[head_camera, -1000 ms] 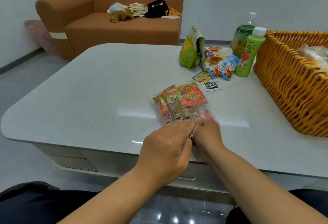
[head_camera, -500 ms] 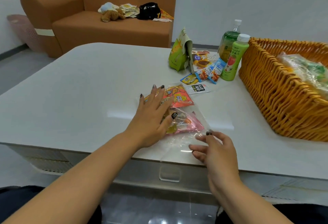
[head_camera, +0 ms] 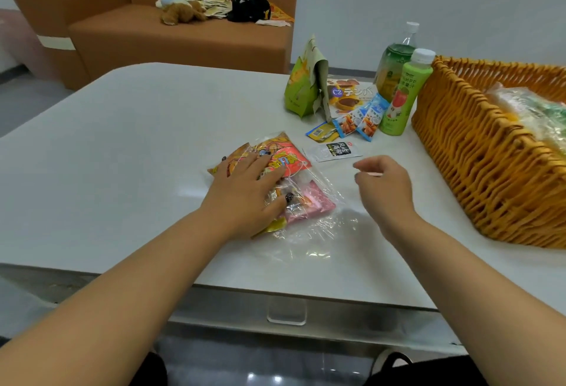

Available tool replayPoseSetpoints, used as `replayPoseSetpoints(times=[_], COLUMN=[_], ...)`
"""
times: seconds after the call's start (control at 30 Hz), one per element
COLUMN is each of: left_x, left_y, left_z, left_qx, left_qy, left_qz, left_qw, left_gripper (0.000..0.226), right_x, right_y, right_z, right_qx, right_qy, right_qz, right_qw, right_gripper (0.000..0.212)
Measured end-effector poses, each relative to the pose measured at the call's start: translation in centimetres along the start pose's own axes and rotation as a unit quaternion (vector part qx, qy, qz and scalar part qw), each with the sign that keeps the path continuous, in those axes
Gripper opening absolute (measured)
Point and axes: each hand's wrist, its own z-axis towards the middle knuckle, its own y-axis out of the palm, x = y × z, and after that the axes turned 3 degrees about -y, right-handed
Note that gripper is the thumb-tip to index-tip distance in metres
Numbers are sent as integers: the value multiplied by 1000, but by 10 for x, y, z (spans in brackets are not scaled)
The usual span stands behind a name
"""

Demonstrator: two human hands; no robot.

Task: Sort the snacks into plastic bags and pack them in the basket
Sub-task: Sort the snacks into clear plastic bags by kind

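Head view looks down on a pale desk [head_camera: 122, 153]. Nearest, the left hand [head_camera: 245, 192] lies flat, fingers spread, pressing on a clear plastic bag [head_camera: 309, 223] filled with colourful snack packets [head_camera: 284, 162]; the bag's empty mouth end lies crumpled toward the desk's near edge. Just right of the bag, the right hand [head_camera: 386, 186] hovers above the desk with its fingers loosely curled and holds nothing. Beyond the hands lies a small white sachet [head_camera: 333, 151], then a yellow sachet [head_camera: 321, 133] and two blue packets [head_camera: 361, 120]. Behind those stand a green paper bag [head_camera: 303, 85], a flat biscuit box [head_camera: 349, 94], a light green juice bottle [head_camera: 401, 101] and a dark green drink bottle [head_camera: 393, 61]. On the right sits an orange wicker basket [head_camera: 477, 159], with a filled plastic bag [head_camera: 526, 110] already inside. Farthest back, an orange sofa [head_camera: 153, 33] carries a plush toy [head_camera: 180, 9] and a black pouch [head_camera: 249, 6].
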Motion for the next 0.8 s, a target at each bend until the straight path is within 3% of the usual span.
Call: replayPoseSetpoints(times=[0.1,0.27,0.47,0.63,0.8], left_x=[-19,-47,-56,-63,-53], left_y=[-2,-8,-9,-13,-17], left_z=[1,6,8,5,-3], left_qx=[-3,-15,-16,-22,7], left_qy=[-39,-102,-95,-63,-63], left_qz=[12,7,-26,-41,-87], left_qw=[999,995,995,997,994], left_gripper=[86,81,98,96,90], right_x=[10,14,18,20,15], right_y=[28,75,94,76,47], right_z=[28,71,101,80,37], right_qx=[-54,-134,-238,-244,-267], right_qy=[-120,-246,-212,-224,-203], right_qz=[-157,-247,-418,-395,-313], right_qw=[979,928,851,857,888], right_gripper=[25,40,63,62,38])
